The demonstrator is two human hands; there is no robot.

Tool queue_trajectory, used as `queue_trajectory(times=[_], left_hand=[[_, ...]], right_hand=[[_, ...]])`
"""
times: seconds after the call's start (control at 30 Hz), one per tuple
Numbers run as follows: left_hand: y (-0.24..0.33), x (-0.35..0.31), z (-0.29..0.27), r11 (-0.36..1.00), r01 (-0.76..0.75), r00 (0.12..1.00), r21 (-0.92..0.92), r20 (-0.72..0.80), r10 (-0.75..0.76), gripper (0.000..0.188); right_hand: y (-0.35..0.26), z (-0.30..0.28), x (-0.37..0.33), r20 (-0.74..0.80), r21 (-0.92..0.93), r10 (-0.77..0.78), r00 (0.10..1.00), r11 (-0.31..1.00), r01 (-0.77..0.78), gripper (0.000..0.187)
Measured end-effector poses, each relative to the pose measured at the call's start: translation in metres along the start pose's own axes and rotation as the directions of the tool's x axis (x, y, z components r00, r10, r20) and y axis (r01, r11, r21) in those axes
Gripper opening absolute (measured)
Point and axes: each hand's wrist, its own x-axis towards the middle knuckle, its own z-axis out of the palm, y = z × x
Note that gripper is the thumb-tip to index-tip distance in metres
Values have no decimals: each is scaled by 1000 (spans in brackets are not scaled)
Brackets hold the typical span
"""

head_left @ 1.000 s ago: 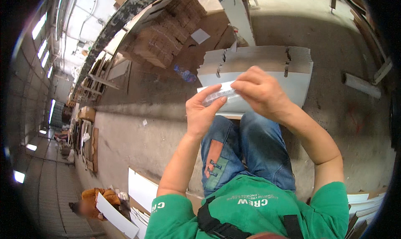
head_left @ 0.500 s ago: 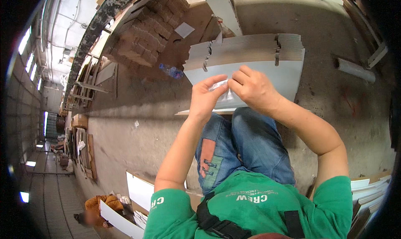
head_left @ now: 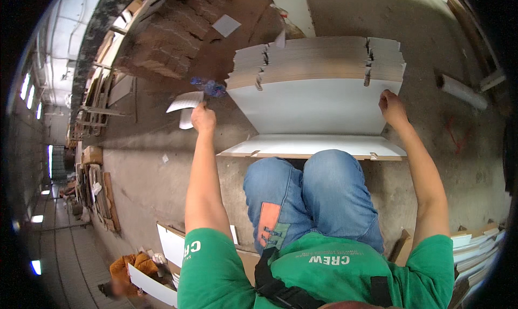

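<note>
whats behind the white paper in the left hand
Concrete floor shows around the white paper, and a bluish plastic bottle lies beyond its upper right edge. Whatever lies directly behind the paper and left hand is covered.

Wide head-worn fisheye view, close above green shirt (head_left: pixel 324 276), downward past knees (head_left: pixel 330 174).

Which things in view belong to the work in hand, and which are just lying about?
Apparently in use:
white sheets, in the left hand
slotted white boards, with the right hand by their right edge

Apparently lying about:
blue-tinted bottle
translucent roll
white square piece
</note>
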Motion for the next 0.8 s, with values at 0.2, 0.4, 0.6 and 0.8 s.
queue_trajectory(times=[0.2, 0.4, 0.6, 0.8], left_hand=[[-10, 3, 112, 799, 320, 920, -509, 369, -133, 54], [36, 3, 86, 860, 485, 830, -159, 394, -395, 60], [39, -14, 66, 486, 477, 873, -732, 328, -362, 34], [-1, 12, 42, 452, 577, 803, -681, 574, -160, 30]], right_hand=[[24, 18, 8, -72, -283, -74, 995, 958, 51, 17], [37, 25, 8, -339, -407, -346, 875, 892, 195, 13], [15, -24, 5, -311, 81, 250, 917, 968, -237, 19], [-15, -86, 0, 132, 955, 319, 939, 213, -206, 11]])
